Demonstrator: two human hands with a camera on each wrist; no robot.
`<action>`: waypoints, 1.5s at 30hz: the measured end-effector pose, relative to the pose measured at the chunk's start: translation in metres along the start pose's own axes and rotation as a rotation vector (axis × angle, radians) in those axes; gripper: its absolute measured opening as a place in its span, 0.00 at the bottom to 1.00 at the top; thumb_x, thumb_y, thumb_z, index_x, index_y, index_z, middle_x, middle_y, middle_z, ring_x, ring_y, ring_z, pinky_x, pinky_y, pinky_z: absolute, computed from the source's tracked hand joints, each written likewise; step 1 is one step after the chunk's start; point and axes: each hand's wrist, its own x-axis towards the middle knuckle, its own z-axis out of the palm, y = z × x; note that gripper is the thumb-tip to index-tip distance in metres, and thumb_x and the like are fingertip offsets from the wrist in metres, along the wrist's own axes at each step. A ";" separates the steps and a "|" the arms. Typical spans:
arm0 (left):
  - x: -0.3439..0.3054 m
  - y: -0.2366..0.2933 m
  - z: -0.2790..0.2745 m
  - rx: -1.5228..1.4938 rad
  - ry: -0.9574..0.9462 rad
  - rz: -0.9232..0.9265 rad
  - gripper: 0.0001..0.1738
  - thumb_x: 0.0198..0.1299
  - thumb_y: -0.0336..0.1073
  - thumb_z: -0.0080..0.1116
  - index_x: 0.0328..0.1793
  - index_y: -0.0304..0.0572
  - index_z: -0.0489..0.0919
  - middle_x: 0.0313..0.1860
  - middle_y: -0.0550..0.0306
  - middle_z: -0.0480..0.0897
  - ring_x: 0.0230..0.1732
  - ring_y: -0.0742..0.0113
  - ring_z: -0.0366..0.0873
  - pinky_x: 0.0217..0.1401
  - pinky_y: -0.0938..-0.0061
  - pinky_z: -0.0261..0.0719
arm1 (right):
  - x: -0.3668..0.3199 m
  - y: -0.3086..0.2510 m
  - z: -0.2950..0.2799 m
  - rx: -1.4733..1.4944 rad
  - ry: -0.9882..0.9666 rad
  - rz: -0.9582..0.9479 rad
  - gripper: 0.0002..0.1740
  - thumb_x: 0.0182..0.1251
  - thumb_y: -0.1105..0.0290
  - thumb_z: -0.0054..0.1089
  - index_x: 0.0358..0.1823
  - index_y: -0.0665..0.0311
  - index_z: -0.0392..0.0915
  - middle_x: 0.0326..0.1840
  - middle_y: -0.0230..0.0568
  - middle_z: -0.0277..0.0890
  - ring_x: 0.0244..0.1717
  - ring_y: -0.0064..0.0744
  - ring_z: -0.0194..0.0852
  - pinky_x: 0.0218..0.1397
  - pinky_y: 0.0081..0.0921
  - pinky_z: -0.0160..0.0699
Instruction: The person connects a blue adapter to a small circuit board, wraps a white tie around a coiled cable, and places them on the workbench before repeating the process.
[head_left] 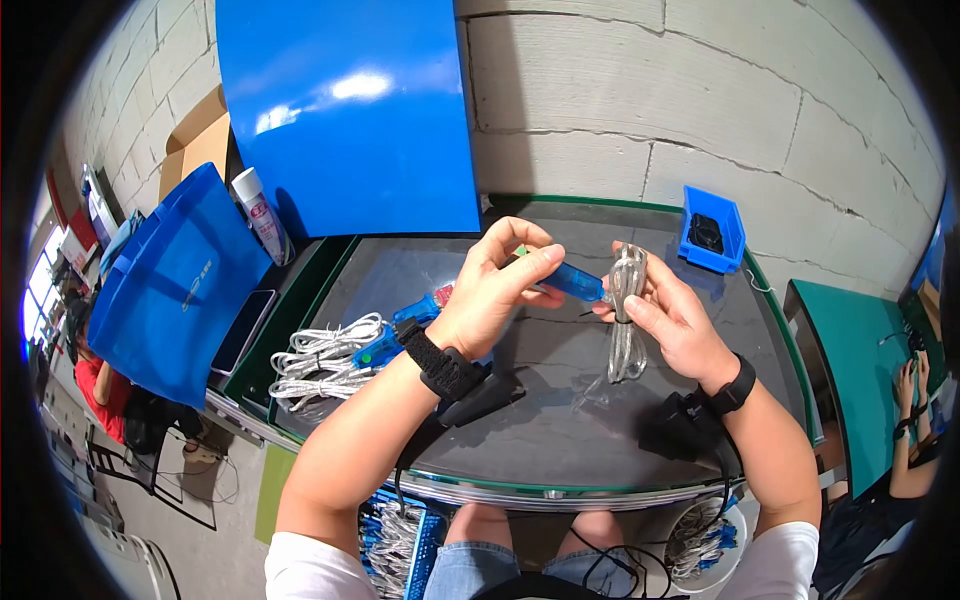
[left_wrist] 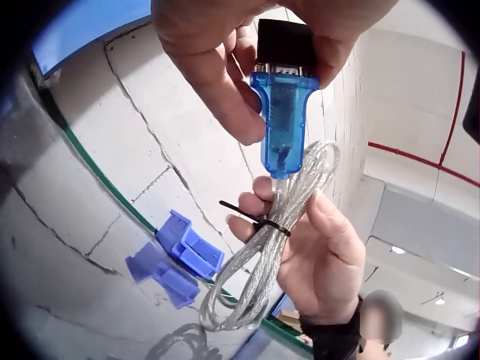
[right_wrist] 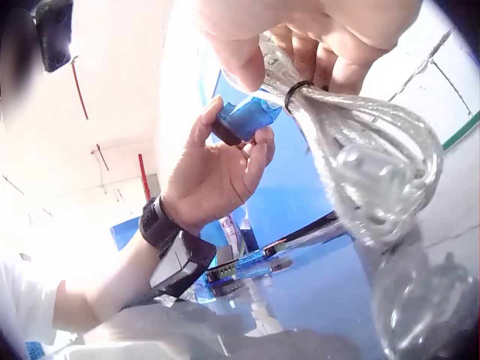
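My left hand pinches a translucent blue serial connector by its end, where a black cap covers the plug. From the connector's other end runs a clear-jacketed silvery cable, wound into a bundle. A black tie cinches the bundle near its middle, its tail sticking out. My right hand holds this coil between thumb and fingers, close beside the connector. Both hands are raised over the dark tabletop. In the right wrist view the coil's loops hang out from under the fingers.
More coiled cables with blue connectors lie at the table's left. A small blue bin with a black item stands back right. Spray can and blue bag are at left. Below are a basket and a white bucket.
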 end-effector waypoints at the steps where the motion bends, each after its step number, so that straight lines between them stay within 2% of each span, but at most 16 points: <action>1: 0.001 -0.002 -0.001 -0.001 0.001 0.001 0.15 0.60 0.42 0.61 0.44 0.42 0.71 0.37 0.60 0.74 0.39 0.69 0.79 0.42 0.68 0.83 | 0.000 0.000 0.000 -0.002 -0.006 0.033 0.31 0.72 0.70 0.46 0.72 0.68 0.47 0.56 0.41 0.67 0.54 0.31 0.72 0.60 0.31 0.72; 3: 0.003 -0.007 -0.004 -0.018 -0.081 0.011 0.15 0.60 0.43 0.60 0.46 0.42 0.72 0.36 0.61 0.73 0.40 0.69 0.78 0.44 0.67 0.82 | 0.000 0.000 0.000 -0.002 -0.018 0.037 0.31 0.73 0.68 0.45 0.72 0.68 0.46 0.56 0.41 0.67 0.54 0.32 0.72 0.60 0.31 0.72; 7: 0.001 -0.006 -0.001 -0.160 -0.119 -0.012 0.17 0.57 0.36 0.63 0.50 0.41 0.72 0.45 0.58 0.77 0.47 0.67 0.78 0.49 0.67 0.80 | 0.002 0.002 -0.002 0.002 -0.036 0.044 0.31 0.73 0.67 0.43 0.73 0.67 0.44 0.55 0.42 0.67 0.54 0.33 0.73 0.59 0.31 0.72; 11: -0.001 -0.007 0.002 -0.201 -0.154 -0.022 0.22 0.54 0.33 0.66 0.53 0.41 0.72 0.48 0.56 0.78 0.49 0.65 0.78 0.53 0.67 0.79 | 0.003 0.002 -0.001 0.026 -0.040 0.080 0.31 0.73 0.68 0.42 0.73 0.67 0.44 0.55 0.42 0.67 0.53 0.31 0.73 0.58 0.30 0.73; 17: 0.000 -0.014 0.000 -0.257 -0.279 -0.039 0.28 0.52 0.27 0.67 0.60 0.41 0.70 0.49 0.54 0.79 0.50 0.63 0.78 0.56 0.66 0.76 | 0.002 -0.001 0.009 0.038 -0.008 0.033 0.31 0.69 0.73 0.50 0.70 0.64 0.49 0.56 0.41 0.66 0.52 0.28 0.70 0.56 0.29 0.75; 21: 0.001 -0.019 0.002 -0.331 -0.218 -0.076 0.30 0.52 0.28 0.67 0.61 0.41 0.68 0.48 0.53 0.79 0.49 0.62 0.79 0.57 0.65 0.75 | 0.005 -0.002 0.012 0.033 0.031 0.012 0.33 0.64 0.76 0.57 0.68 0.63 0.52 0.56 0.40 0.64 0.54 0.27 0.67 0.54 0.27 0.76; 23: 0.001 -0.019 0.003 -0.313 -0.211 -0.100 0.37 0.52 0.30 0.68 0.66 0.39 0.61 0.50 0.50 0.78 0.54 0.60 0.76 0.60 0.63 0.72 | 0.006 -0.001 0.012 0.043 0.032 0.029 0.33 0.63 0.76 0.59 0.67 0.63 0.53 0.56 0.40 0.64 0.54 0.26 0.66 0.54 0.26 0.76; 24: 0.001 -0.020 0.006 -0.313 -0.211 -0.100 0.37 0.52 0.30 0.68 0.66 0.39 0.61 0.50 0.50 0.78 0.54 0.60 0.76 0.60 0.63 0.72 | 0.006 0.000 0.011 0.005 0.051 -0.020 0.31 0.61 0.77 0.60 0.64 0.63 0.56 0.56 0.40 0.65 0.55 0.27 0.66 0.53 0.26 0.76; 25: 0.001 -0.022 0.010 -0.386 -0.204 -0.090 0.41 0.51 0.32 0.69 0.68 0.37 0.56 0.53 0.48 0.76 0.56 0.59 0.75 0.61 0.63 0.70 | 0.005 0.001 0.011 -0.033 0.069 -0.070 0.29 0.60 0.78 0.62 0.60 0.63 0.59 0.55 0.39 0.65 0.55 0.27 0.66 0.52 0.25 0.77; 29: -0.004 -0.021 0.024 -0.433 -0.160 -0.043 0.51 0.50 0.37 0.71 0.70 0.32 0.45 0.57 0.44 0.72 0.60 0.58 0.70 0.64 0.63 0.66 | 0.004 -0.006 0.017 -0.119 0.128 -0.081 0.28 0.55 0.77 0.68 0.54 0.63 0.61 0.52 0.36 0.68 0.54 0.26 0.68 0.50 0.25 0.77; 30: -0.005 -0.023 0.023 -0.398 -0.114 -0.039 0.52 0.50 0.37 0.71 0.70 0.31 0.46 0.55 0.45 0.72 0.56 0.59 0.72 0.62 0.64 0.67 | 0.004 -0.006 0.017 -0.200 0.126 -0.092 0.29 0.53 0.76 0.70 0.53 0.62 0.62 0.51 0.35 0.69 0.53 0.25 0.69 0.49 0.25 0.76; 34: -0.007 -0.016 0.022 -0.304 -0.085 -0.082 0.51 0.51 0.37 0.71 0.70 0.31 0.46 0.53 0.46 0.73 0.54 0.61 0.73 0.59 0.65 0.69 | 0.004 -0.008 0.018 -0.365 0.112 -0.117 0.32 0.49 0.72 0.74 0.52 0.62 0.63 0.48 0.32 0.71 0.50 0.23 0.71 0.47 0.25 0.76; 38: -0.007 -0.012 0.016 -0.406 -0.140 -0.125 0.45 0.50 0.29 0.63 0.70 0.33 0.48 0.53 0.48 0.73 0.52 0.62 0.73 0.55 0.68 0.71 | 0.004 -0.003 0.015 -0.351 0.101 -0.144 0.30 0.51 0.73 0.72 0.52 0.62 0.63 0.49 0.33 0.70 0.50 0.23 0.71 0.47 0.24 0.76; 41: -0.004 -0.012 0.009 -0.415 -0.195 -0.119 0.41 0.47 0.24 0.57 0.69 0.36 0.53 0.53 0.49 0.73 0.53 0.62 0.73 0.53 0.70 0.73 | 0.004 -0.003 0.015 -0.221 0.106 -0.105 0.26 0.57 0.75 0.67 0.54 0.62 0.63 0.49 0.35 0.70 0.50 0.22 0.70 0.47 0.22 0.76; 43: -0.001 -0.012 0.006 -0.401 -0.223 -0.111 0.39 0.45 0.21 0.55 0.67 0.37 0.56 0.53 0.49 0.74 0.53 0.62 0.73 0.52 0.70 0.74 | 0.005 -0.002 0.013 -0.142 0.093 -0.059 0.24 0.62 0.77 0.59 0.58 0.63 0.62 0.50 0.37 0.69 0.51 0.21 0.69 0.46 0.20 0.77; 45: 0.001 -0.011 0.003 -0.248 -0.219 -0.034 0.36 0.42 0.20 0.52 0.63 0.40 0.61 0.52 0.50 0.74 0.55 0.63 0.73 0.54 0.69 0.75 | 0.005 -0.002 0.015 -0.173 0.092 -0.075 0.24 0.63 0.78 0.57 0.60 0.64 0.61 0.50 0.38 0.69 0.51 0.22 0.69 0.46 0.20 0.77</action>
